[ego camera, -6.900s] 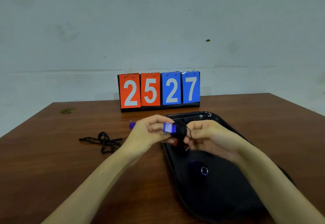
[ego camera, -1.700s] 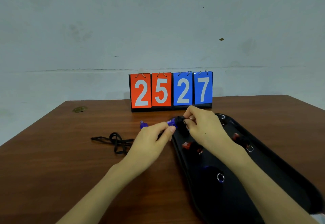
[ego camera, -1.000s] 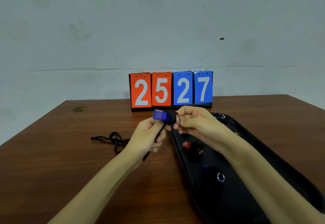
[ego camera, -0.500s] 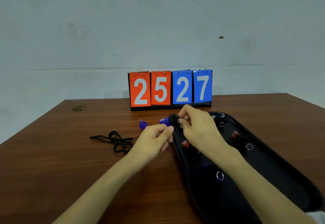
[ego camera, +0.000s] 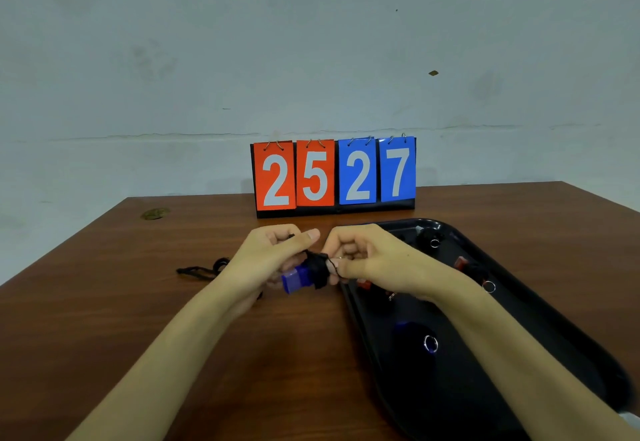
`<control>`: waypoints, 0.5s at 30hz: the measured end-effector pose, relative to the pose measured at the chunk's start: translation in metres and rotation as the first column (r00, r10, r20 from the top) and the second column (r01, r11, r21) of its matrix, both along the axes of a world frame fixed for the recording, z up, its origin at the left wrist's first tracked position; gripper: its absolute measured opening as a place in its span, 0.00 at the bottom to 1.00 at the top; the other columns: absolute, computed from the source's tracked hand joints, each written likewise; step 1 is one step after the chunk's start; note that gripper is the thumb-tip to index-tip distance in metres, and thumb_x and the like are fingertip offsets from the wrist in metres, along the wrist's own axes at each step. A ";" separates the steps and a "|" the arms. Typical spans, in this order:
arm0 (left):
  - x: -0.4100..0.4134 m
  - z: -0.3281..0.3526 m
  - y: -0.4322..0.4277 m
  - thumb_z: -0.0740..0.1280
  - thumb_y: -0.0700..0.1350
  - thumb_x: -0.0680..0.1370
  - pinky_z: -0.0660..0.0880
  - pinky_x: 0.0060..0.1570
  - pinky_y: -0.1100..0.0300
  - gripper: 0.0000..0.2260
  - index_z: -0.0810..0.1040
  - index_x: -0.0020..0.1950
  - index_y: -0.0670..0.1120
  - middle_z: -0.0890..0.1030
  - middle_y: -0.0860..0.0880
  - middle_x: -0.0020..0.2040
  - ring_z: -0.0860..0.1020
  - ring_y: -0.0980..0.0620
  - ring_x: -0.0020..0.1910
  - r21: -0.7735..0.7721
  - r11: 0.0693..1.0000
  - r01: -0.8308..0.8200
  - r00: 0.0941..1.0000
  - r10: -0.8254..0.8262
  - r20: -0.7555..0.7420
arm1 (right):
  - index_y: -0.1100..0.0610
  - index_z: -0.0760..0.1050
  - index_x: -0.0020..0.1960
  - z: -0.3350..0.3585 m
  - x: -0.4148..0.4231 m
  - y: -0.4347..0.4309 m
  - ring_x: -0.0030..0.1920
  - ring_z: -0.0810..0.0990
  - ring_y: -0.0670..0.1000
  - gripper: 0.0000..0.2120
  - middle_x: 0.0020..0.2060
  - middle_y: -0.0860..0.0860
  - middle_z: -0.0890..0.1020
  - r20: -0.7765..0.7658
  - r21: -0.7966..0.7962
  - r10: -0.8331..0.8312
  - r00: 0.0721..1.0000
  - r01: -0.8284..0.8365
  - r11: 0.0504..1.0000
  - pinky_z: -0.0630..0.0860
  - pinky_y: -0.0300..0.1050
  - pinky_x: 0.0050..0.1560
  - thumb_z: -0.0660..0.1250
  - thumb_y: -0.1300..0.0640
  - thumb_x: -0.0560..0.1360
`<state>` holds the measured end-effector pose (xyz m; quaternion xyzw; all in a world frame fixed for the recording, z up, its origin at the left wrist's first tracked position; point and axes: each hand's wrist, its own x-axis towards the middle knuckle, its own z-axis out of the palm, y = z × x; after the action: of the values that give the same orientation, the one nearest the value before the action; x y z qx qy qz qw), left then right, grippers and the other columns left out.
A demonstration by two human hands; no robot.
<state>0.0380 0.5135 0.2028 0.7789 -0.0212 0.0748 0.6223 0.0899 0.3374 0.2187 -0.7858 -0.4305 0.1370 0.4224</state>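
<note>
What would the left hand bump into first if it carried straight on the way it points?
Probably the right hand: the left hand points toward it, with only the small blue piece they both hold between them. Depth is hard to judge.

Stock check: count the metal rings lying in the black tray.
3. One ring at the tray's far end, one mid-tray beside a red whistle, one nearest the camera on a blue whistle. The right hand may hide more.

I'm at a brown wooden table (ego camera: 104, 302). Behind it is a pale grey-blue wall (ego camera: 311, 42), kinda scuffed, with a thin crack line (ego camera: 156, 135) running across. Light's flat and even.
</note>
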 end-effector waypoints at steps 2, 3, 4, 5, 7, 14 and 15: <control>-0.001 0.000 -0.004 0.67 0.53 0.69 0.66 0.23 0.66 0.12 0.76 0.34 0.44 0.74 0.47 0.29 0.69 0.56 0.23 -0.176 0.984 0.030 0.999 -0.033 -0.014 | 0.61 0.75 0.48 0.003 0.000 -0.002 0.39 0.79 0.46 0.07 0.37 0.52 0.81 -0.213 0.101 0.025 0.977 -0.003 0.995 0.77 0.38 0.43 0.60 0.69 0.76; 0.000 -0.001 -0.006 0.68 0.51 0.69 0.67 0.22 0.66 0.11 0.76 0.37 0.43 0.75 0.47 0.31 0.69 0.55 0.24 -0.270 0.962 0.038 0.999 -0.044 -0.018 | 0.61 0.75 0.47 0.004 0.000 -0.003 0.38 0.78 0.46 0.08 0.36 0.52 0.80 -0.334 0.153 0.034 0.942 0.018 0.988 0.76 0.38 0.42 0.59 0.70 0.76; 0.001 -0.002 -0.008 0.67 0.48 0.71 0.69 0.23 0.66 0.09 0.77 0.39 0.42 0.76 0.46 0.32 0.70 0.55 0.24 -0.346 0.938 0.032 0.999 -0.042 -0.021 | 0.61 0.74 0.45 0.004 0.001 -0.003 0.38 0.78 0.47 0.09 0.36 0.52 0.79 -0.449 0.194 0.039 0.892 0.055 0.979 0.76 0.38 0.42 0.58 0.71 0.76; 0.002 -0.003 -0.009 0.66 0.44 0.73 0.71 0.23 0.65 0.06 0.77 0.42 0.41 0.76 0.46 0.31 0.72 0.55 0.24 -0.399 0.917 0.018 0.999 -0.029 -0.021 | 0.60 0.74 0.44 0.004 0.001 -0.002 0.37 0.77 0.47 0.10 0.35 0.53 0.79 -0.544 0.223 0.040 0.838 0.098 0.970 0.76 0.38 0.41 0.57 0.71 0.76; 0.003 -0.005 -0.010 0.62 0.37 0.77 0.74 0.26 0.65 0.05 0.78 0.48 0.41 0.77 0.47 0.30 0.75 0.56 0.26 -0.465 0.885 -0.003 1.000 -0.007 -0.020 | 0.60 0.74 0.41 0.002 0.003 -0.001 0.37 0.76 0.48 0.12 0.35 0.53 0.78 -0.647 0.256 0.033 0.762 0.177 0.950 0.76 0.39 0.40 0.56 0.71 0.76; 0.004 -0.005 -0.006 0.63 0.34 0.74 0.81 0.35 0.61 0.10 0.78 0.53 0.38 0.82 0.43 0.37 0.83 0.51 0.35 -0.702 0.713 -0.006 0.974 -0.156 -0.167 | 0.60 0.75 0.43 -0.003 0.008 0.001 0.37 0.76 0.48 0.10 0.35 0.53 0.79 -0.580 0.263 -0.089 0.810 0.289 0.920 0.76 0.40 0.43 0.59 0.71 0.76; 0.004 -0.005 -0.004 0.64 0.34 0.71 0.81 0.36 0.60 0.12 0.78 0.54 0.38 0.83 0.42 0.39 0.83 0.50 0.37 -0.727 0.687 0.001 0.964 -0.195 -0.182 | 0.60 0.75 0.44 -0.003 0.008 0.000 0.37 0.76 0.48 0.10 0.35 0.53 0.79 -0.565 0.260 -0.101 0.819 0.292 0.920 0.76 0.40 0.43 0.59 0.71 0.76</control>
<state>0.0420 0.5095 0.1978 0.4731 0.0449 -0.0533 0.8782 0.0975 0.3376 0.2157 -0.6721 -0.2259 0.2329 0.6656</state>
